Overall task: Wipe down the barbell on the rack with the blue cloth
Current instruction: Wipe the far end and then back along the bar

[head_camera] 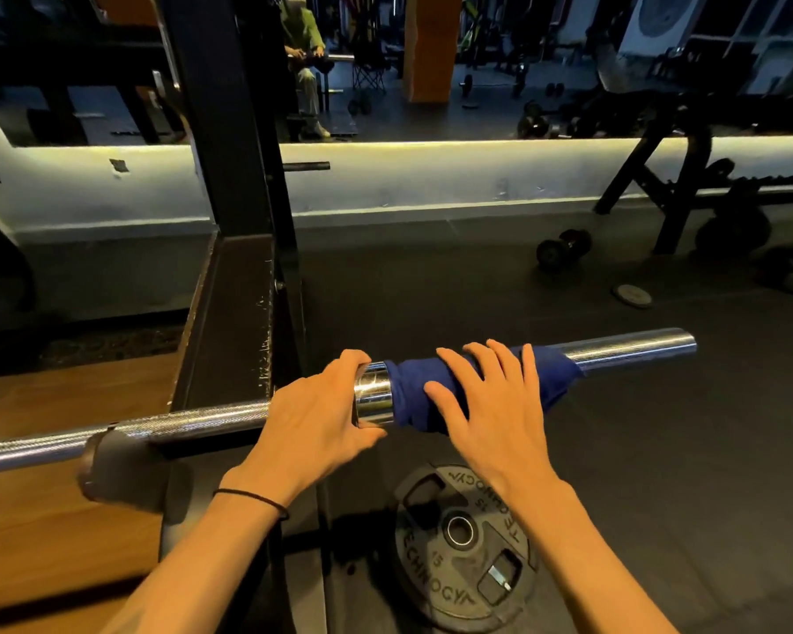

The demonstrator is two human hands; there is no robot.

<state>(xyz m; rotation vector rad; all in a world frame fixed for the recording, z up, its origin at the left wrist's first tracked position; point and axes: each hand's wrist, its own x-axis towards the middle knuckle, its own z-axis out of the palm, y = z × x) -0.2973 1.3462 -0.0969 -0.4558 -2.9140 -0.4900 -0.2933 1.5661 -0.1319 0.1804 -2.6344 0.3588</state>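
A chrome barbell (pixel 628 347) lies across the black rack (pixel 230 313), its sleeve end pointing right over the floor. The blue cloth (pixel 555 372) is wrapped around the sleeve. My right hand (pixel 486 404) lies on top of the cloth with fingers spread and fairly straight, pressing it onto the sleeve. My left hand (pixel 312 418) grips the bar at the sleeve's collar, fingers and thumb curled round it, just left of the cloth.
A black 15 kg weight plate (pixel 463 542) lies flat on the floor below my hands. A dumbbell (pixel 561 247) and a small plate (pixel 632 296) sit on the floor farther right. A bench frame (pixel 674 189) stands by the mirrored wall.
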